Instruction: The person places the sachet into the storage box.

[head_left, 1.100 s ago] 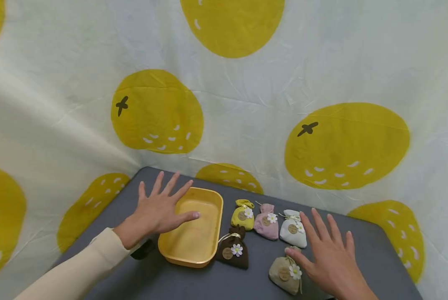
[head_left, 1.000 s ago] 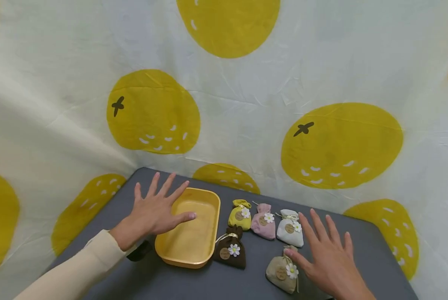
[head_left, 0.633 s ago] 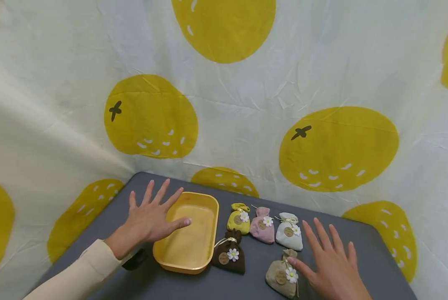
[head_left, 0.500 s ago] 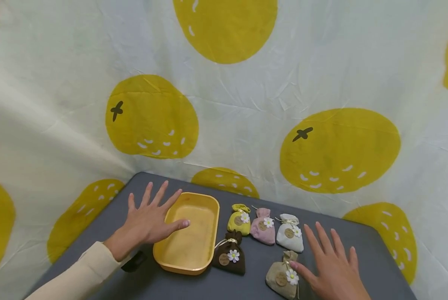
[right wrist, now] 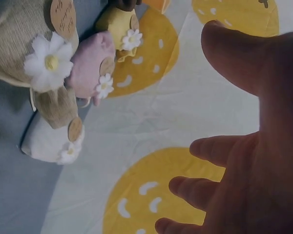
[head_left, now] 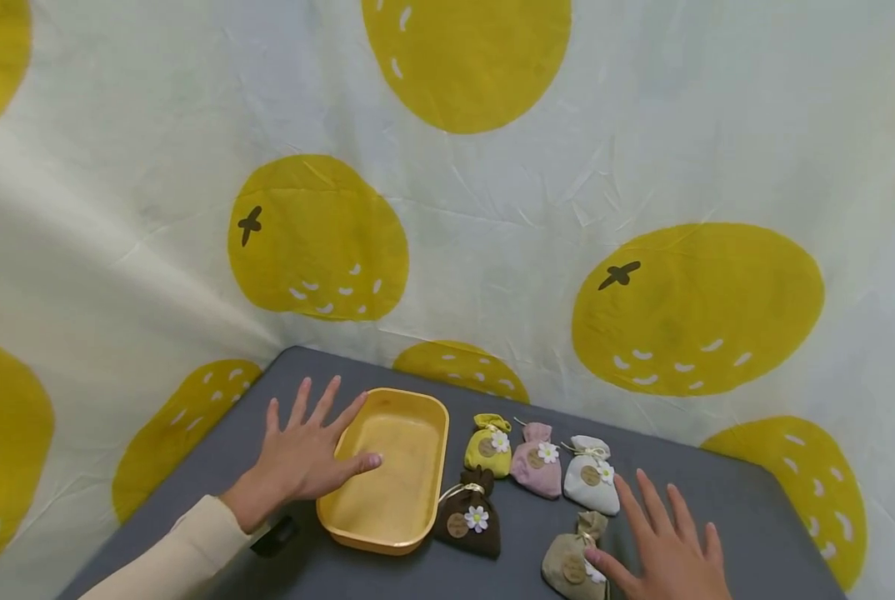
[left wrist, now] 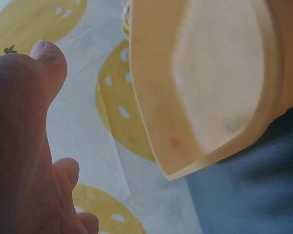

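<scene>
My left hand (head_left: 297,458), fingers spread, hovers over the left side of a yellow rectangular tray (head_left: 387,487) and holds nothing. In the left wrist view the hand (left wrist: 24,141) is apart from the tray (left wrist: 215,68). My right hand (head_left: 672,546), also spread, hovers at the right of several small drawstring pouches. Its thumb overlaps the beige pouch (head_left: 567,562) in the head view, but the right wrist view shows a gap. The brown pouch (head_left: 464,533) lies against the tray's right side. Behind lie the yellow pouch (head_left: 481,458), pink pouch (head_left: 532,477) and white pouch (head_left: 584,492).
Everything lies on a dark grey table (head_left: 687,450). A white cloth (head_left: 492,250) printed with yellow fruit hangs behind and at the sides. A black object (head_left: 273,537) shows below my left wrist. Each pouch carries a round tag and a white flower.
Both spread hands have sunk a little toward the bottom of the head view, the right one more. The view itself has shifted slightly. The tray and pouches have stayed in place.
</scene>
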Demonstrator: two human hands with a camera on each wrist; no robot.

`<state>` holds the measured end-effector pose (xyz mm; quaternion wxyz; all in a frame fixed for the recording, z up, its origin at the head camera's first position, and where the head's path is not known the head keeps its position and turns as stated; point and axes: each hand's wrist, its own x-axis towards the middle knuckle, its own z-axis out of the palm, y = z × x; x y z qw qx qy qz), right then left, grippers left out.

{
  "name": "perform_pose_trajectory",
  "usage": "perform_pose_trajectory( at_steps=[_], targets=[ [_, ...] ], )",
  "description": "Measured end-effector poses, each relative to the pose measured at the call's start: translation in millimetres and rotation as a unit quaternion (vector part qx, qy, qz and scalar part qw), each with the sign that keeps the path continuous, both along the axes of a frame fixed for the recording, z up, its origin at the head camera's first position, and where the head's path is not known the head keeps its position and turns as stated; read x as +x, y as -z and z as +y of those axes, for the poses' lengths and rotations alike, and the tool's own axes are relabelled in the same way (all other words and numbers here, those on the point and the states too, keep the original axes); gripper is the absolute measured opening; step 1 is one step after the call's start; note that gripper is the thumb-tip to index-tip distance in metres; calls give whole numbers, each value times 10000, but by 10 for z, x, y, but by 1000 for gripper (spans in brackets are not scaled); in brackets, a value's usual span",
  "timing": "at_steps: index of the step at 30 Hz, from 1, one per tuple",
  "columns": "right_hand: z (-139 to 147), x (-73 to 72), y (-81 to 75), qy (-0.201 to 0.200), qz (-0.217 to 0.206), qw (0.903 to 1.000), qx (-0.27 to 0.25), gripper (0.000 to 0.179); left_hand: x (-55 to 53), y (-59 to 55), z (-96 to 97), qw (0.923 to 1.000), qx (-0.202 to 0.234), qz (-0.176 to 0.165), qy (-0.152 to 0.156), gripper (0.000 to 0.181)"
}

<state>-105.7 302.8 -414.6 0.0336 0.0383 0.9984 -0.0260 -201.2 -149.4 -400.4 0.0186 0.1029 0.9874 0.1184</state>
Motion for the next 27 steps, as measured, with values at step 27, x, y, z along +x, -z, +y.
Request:
perform_pose_trajectory(
  at_steps=[27],
  targets=[
    [134,-123,625,277,-783,9960,-339,123,-27,301,-179,9925,875,-855,10,108]
  ],
)
